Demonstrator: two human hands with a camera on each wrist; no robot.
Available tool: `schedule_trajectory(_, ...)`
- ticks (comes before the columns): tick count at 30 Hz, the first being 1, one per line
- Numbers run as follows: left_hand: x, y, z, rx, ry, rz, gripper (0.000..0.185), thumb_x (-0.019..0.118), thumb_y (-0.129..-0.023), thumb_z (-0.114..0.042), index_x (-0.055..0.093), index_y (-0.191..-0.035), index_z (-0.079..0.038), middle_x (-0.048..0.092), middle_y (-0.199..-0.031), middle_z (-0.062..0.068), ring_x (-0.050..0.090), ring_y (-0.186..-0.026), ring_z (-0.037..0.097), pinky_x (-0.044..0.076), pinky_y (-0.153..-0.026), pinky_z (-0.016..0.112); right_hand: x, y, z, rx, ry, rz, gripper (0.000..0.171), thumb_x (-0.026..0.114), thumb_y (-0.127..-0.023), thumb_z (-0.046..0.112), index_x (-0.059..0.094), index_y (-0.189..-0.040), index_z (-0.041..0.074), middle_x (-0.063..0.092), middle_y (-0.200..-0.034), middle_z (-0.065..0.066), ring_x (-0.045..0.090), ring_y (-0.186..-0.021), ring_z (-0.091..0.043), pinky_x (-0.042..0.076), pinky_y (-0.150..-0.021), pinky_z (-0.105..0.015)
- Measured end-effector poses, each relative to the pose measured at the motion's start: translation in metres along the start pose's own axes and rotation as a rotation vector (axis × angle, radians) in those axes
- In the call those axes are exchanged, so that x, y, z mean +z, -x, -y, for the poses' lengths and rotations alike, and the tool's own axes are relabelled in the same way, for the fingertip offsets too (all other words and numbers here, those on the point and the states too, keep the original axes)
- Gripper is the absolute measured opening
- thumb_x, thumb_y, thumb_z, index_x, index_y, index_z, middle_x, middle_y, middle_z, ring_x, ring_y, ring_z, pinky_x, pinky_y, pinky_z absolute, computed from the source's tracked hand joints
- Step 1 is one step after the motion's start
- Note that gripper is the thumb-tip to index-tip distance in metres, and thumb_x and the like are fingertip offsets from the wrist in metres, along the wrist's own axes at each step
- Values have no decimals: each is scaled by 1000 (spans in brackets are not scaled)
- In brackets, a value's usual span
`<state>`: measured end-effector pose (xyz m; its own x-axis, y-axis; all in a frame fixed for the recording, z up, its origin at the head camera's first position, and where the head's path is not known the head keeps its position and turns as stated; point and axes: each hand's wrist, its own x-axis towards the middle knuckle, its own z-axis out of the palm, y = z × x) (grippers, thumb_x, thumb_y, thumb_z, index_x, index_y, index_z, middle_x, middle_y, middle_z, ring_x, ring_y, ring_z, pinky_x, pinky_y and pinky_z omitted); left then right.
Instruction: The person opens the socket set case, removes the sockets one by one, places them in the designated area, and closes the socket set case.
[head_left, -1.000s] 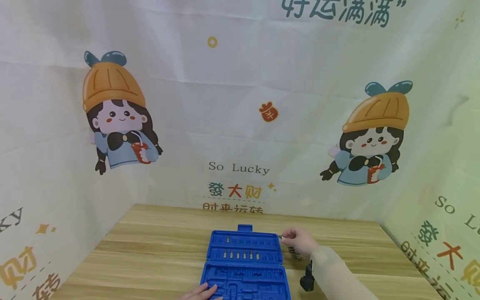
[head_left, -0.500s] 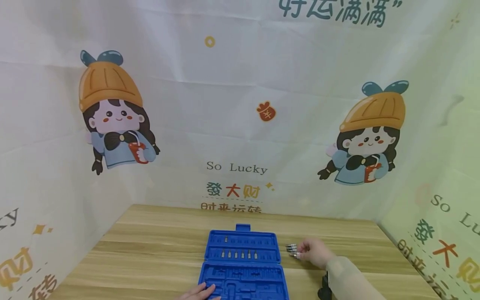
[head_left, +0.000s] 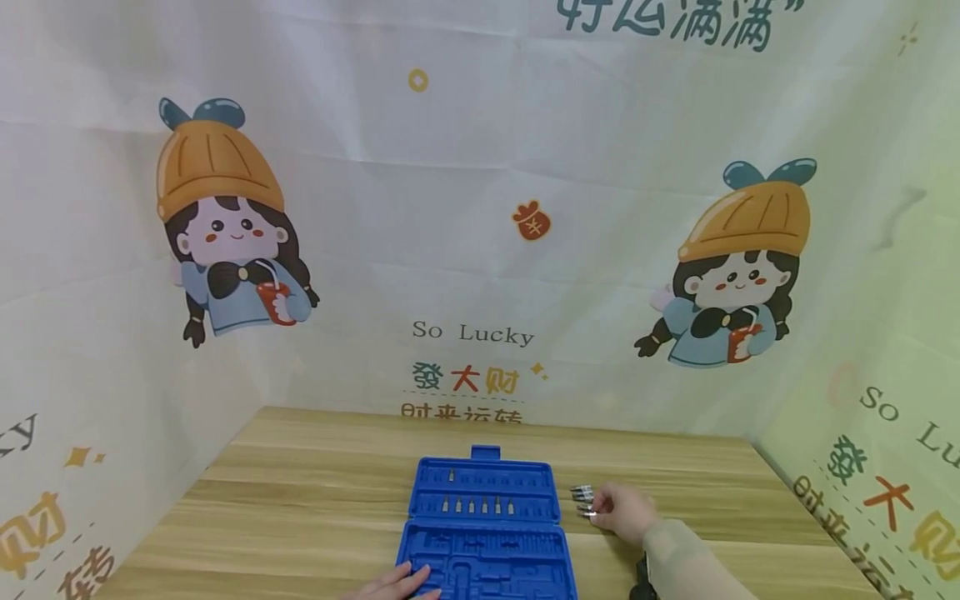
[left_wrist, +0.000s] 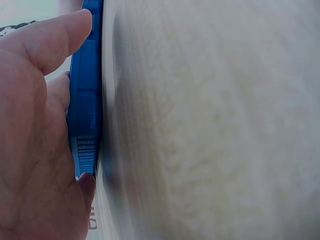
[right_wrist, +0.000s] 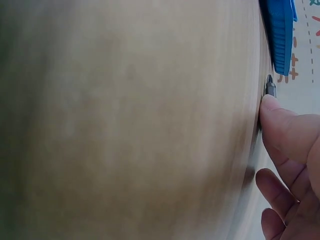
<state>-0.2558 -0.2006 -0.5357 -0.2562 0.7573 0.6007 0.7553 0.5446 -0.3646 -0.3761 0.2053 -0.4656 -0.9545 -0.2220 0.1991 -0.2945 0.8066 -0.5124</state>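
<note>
One hand, the left hand [head_left: 397, 582], sits leftmost on my feed, fingers laid out on the near-left part of the blue bit case [head_left: 480, 523], gripping nothing. The case is spread out on the wooden table [head_left: 300, 483], hinge running left to right. In its far half I count a single bit [head_left: 452, 475] in the upper row and a row of six bits [head_left: 483, 505] below, long axes running away from the person. Just right of the case, apart from it, lie a few loose metal bits [head_left: 581, 492], side by side, long axes roughly left to right, so crosswise to the seated ones. The right hand [head_left: 626, 510] is the nearer one: thumb and finger pinch the nearest loose bit [head_left: 586, 512] at its right end, leaving it jutting leftward, towards the case. How firm that pinch is, I can't tell.
</note>
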Motion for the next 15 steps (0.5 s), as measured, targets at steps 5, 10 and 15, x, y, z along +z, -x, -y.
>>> schedule_trajectory(5, -1, 0, 1, -4, 7, 10, 59, 52, -96, -50, 44, -146, -21, 46, -146, 5, 50, -127, 28, 9, -114, 22, -2, -2, 3, 19, -7, 8, 27, 80, -72, 2, 54, -71, 12, 56, -69, 6, 50, -66, -10, 39, -65, -31)
schedule_trajectory(10, -1, 0, 2, 9, 46, 3, 58, 52, -96, -48, 43, -147, -20, 45, -147, 5, 49, -127, 30, 14, -113, 22, -8, -6, 8, 76, -98, 69, 23, 77, -75, 0, 56, -76, 7, 57, -73, 1, 50, -69, -14, 40, -65, -30)
schedule_trajectory(15, -1, -2, 4, 32, 108, -25, 54, 49, -99, -45, 46, -145, -17, 46, -146, 7, 51, -125, 35, 13, -114, 24, -13, -14, 21, 126, -244, 113, 13, 71, -83, 2, 61, -90, 1, 58, -83, -4, 54, -75, -18, 44, -67, -33)
